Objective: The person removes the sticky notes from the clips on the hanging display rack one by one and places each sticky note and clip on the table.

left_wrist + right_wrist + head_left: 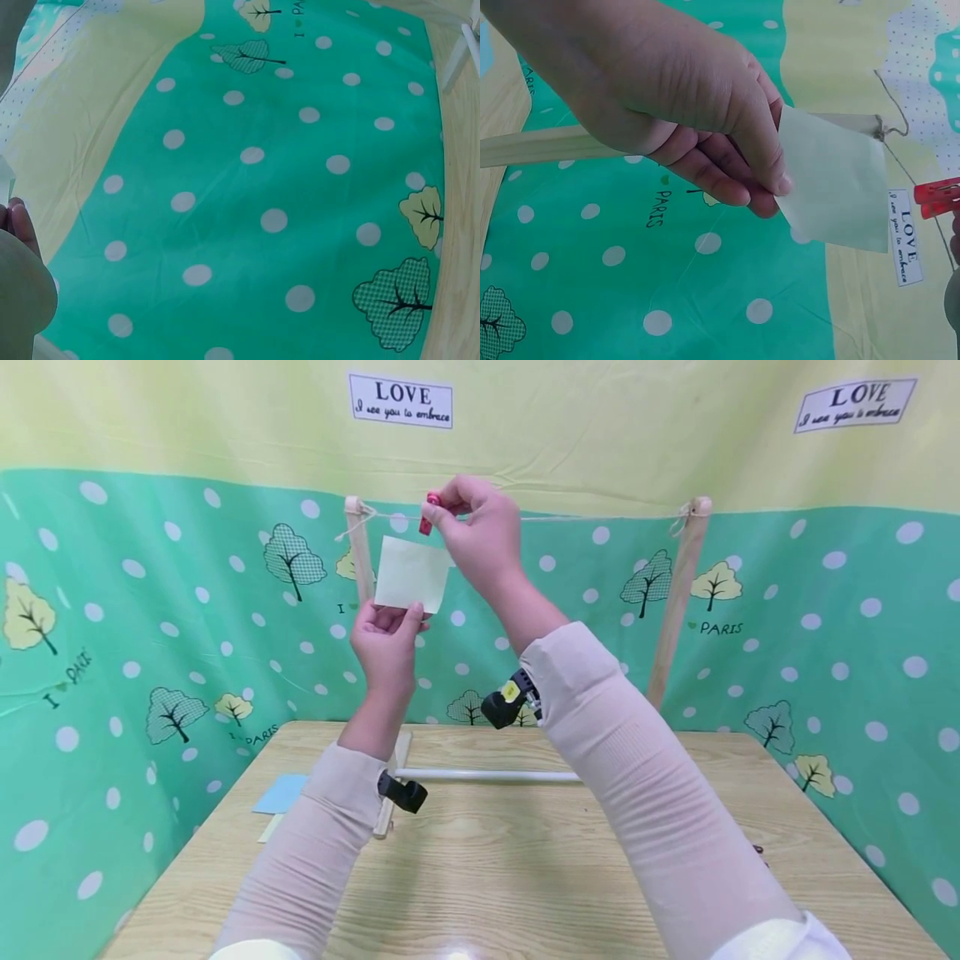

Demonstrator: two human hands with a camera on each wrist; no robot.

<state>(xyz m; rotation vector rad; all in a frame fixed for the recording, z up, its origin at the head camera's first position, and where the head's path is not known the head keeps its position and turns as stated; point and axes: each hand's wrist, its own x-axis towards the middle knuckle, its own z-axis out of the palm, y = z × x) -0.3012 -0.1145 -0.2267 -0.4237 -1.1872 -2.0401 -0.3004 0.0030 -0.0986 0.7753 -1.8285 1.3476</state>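
Observation:
A pale yellow square paper (412,575) is pinched at its lower edge between the thumb and fingers of my left hand (386,639). Above it, my right hand (480,531) pinches a red clothespin (427,514), which overlaps the string (585,517) in the head view. The right wrist view shows the left hand and the paper (836,180) large, with the red clothespin (937,198) at the right edge. Only some fingers and a corner of the paper show at the left edge of the left wrist view.
Two wooden posts, left (362,547) and right (678,602), carry the tied string. A white rod (487,774) runs low between them on the wooden table (487,877). Blue paper (279,793) lies at the table's left, with another pale sheet beside it. A patterned curtain (187,652) surrounds the table.

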